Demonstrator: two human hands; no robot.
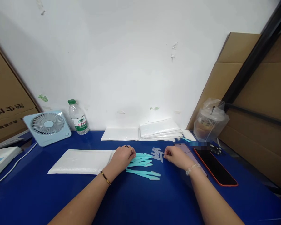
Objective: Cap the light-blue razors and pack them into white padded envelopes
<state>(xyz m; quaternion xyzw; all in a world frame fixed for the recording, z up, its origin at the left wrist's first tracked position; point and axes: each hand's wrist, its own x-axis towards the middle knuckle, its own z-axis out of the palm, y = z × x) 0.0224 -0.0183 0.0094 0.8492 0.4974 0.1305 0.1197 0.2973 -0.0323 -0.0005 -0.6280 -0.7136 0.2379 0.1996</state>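
Several teal eyebrow razors (141, 161) lie fanned out on the blue table. Two more razors (145, 172) rest slightly nearer to me. Over the handle ends of the fan my left hand (122, 157) is closed, its fingertips at a razor; its palm hides part of the handles. A small pile of clear plastic blade covers (155, 153) sits right of the razor tips. My right hand (176, 156) pinches one cover at the pile's right side. Beside my left hand a white padded envelope (81, 162) lies flat, its right end partly under the hand.
More white envelopes (160, 128) are stacked against the wall. A fan (46, 126) and a water bottle (79, 118) stand at the back left. To the right are a red-cased phone (215, 167), another phone (185, 149) and a bagged drink cup (207, 123).
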